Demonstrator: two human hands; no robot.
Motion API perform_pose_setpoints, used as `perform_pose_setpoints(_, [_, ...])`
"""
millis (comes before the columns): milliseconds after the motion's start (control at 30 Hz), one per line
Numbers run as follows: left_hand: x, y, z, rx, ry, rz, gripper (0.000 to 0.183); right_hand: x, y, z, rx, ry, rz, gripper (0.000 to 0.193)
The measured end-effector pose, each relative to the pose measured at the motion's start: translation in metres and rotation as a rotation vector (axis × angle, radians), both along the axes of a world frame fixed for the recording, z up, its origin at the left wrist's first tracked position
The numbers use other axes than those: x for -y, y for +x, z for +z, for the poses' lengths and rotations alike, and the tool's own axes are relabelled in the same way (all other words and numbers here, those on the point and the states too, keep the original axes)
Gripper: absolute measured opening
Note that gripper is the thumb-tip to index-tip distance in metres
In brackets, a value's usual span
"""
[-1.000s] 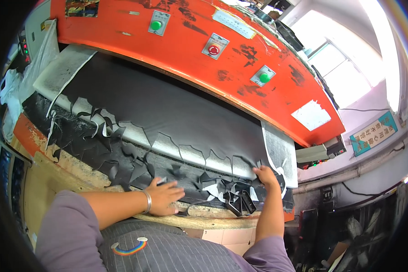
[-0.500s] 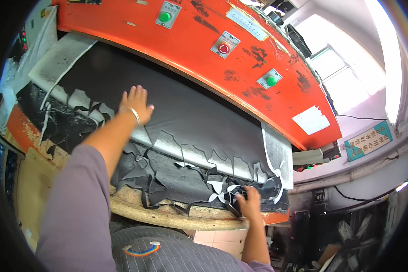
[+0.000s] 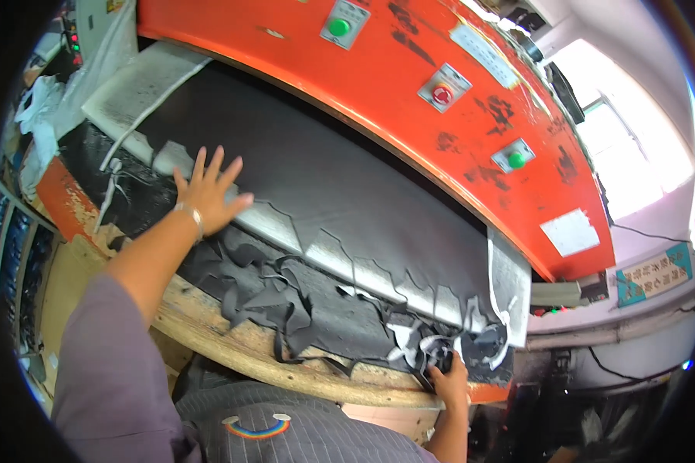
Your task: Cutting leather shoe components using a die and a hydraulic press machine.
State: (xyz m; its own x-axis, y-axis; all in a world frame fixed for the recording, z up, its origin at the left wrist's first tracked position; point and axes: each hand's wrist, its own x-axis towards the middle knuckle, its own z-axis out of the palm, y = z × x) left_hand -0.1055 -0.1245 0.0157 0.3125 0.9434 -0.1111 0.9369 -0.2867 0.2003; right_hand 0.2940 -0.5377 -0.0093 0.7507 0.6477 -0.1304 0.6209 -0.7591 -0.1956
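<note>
Head view, red machine point(image 3: 378, 81) across the top, black sheet point(image 3: 324, 177) on a pale board point(image 3: 131, 89) beneath, black scraps point(image 3: 256, 297) along the near edge, left hand point(image 3: 210, 193) splayed, empty, at the sheet's near left, right hand point(image 3: 450, 380) at a small black frame point(image 3: 439, 358), grasp impossible to tell.

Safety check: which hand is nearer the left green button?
Left. The left hand is below-left of the left green button; the right hand, farther, is below-right.

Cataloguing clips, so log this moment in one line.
left hand: open, over near edge of black sheet | right hand: at dark frame beside scraps
</note>
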Motion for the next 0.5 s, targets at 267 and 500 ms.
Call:
perform_pose_setpoints(267, [0.117, -0.084, 0.017, -0.163, -0.390, -0.280, 0.084, 0.020, 0.031, 0.086, -0.028, 0.108, -0.202, 0.056])
perform_pose_setpoints(500, [-0.014, -0.175, 0.050, 0.661, -0.256, -0.150, 0.040, -0.106, -0.063, 0.158, 0.424, 0.045, 0.116, 0.067])
